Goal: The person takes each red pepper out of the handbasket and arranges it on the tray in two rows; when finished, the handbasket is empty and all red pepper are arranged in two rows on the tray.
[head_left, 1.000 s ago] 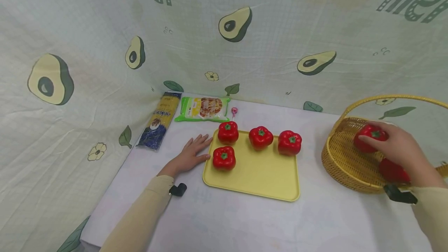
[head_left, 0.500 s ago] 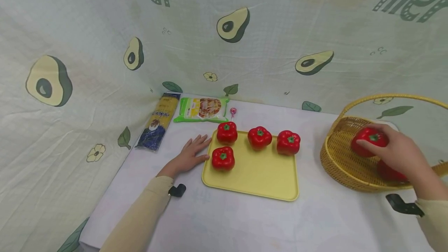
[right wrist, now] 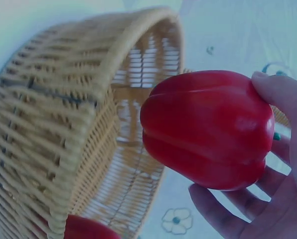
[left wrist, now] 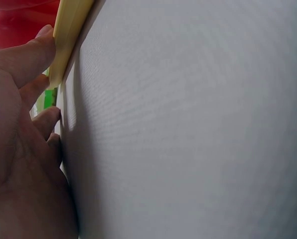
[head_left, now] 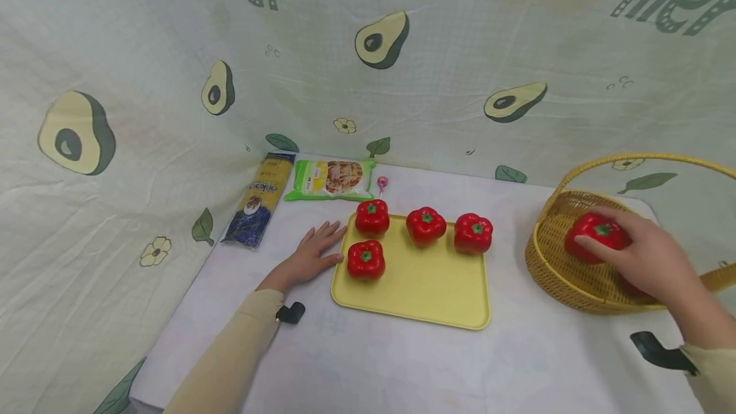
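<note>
My right hand (head_left: 650,251) grips a red bell pepper (right wrist: 208,129) by its stem end, over the mouth of the wicker basket (head_left: 543,267). Another red pepper (right wrist: 91,228) lies inside the basket, partly hidden under the hand in the head view. My left hand (head_left: 307,259) lies flat with spread fingers at the left edge of the yellow tray (head_left: 425,292). In the left wrist view its thumb (left wrist: 36,52) touches the tray's rim (left wrist: 69,35). Several red peppers stand stem up on the tray, among them one at the front left (head_left: 366,260).
Behind the tray lie a green food packet (head_left: 335,179) and a pink lollipop (head_left: 383,184). A blue and gold pasta bag (head_left: 259,200) is at the back left. The basket's tall handle (head_left: 650,158) arches over it. A printed cloth hangs behind the table.
My right hand has raised the pepper and shifted slightly left above the basket. The left hand keeps its place at the tray. The head view has shifted a little.
</note>
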Action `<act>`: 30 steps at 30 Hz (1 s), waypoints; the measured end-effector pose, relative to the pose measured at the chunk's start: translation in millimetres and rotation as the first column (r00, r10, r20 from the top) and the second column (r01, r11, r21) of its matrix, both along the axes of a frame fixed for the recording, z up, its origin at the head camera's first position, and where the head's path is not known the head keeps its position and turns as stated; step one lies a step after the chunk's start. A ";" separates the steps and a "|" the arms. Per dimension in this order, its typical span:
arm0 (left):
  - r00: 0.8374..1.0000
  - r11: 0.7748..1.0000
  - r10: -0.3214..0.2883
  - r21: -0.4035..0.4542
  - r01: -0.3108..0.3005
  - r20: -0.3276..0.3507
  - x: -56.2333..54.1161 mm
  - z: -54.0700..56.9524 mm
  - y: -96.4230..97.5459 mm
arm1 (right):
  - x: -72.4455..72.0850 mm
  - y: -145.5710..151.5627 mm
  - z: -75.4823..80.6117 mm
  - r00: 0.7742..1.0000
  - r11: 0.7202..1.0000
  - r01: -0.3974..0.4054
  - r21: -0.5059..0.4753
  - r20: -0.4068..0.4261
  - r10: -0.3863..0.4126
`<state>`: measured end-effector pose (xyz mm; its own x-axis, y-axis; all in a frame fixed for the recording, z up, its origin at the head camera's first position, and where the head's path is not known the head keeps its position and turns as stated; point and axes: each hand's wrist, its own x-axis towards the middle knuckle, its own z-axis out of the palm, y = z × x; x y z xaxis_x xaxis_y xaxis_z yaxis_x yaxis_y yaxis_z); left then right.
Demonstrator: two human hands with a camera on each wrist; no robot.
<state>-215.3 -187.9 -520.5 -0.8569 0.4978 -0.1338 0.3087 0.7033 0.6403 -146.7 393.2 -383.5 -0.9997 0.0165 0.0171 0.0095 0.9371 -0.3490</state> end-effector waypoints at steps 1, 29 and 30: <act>1.000 1.000 -0.001 0.000 0.001 0.000 0.0 0.2 0.1 | 1.6 -2.6 1.0 1.000 1.000 -0.010 -0.003 -0.009 0.010; 1.000 1.000 0.007 -0.016 -0.007 0.009 0.1 -2.3 -0.3 | 41.3 -89.7 7.4 0.984 0.983 -0.179 -0.051 -0.017 0.178; 1.000 1.000 0.009 -0.016 -0.009 0.007 0.1 -2.3 -0.2 | 42.3 -92.9 7.3 0.983 0.982 -0.184 -0.051 -0.011 0.183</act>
<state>-215.2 -188.1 -522.8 -0.8602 0.4881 -0.1474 0.2980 0.7159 0.6314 -104.4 300.3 -376.2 -0.9857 -0.1662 0.0271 -0.1632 0.9036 -0.3960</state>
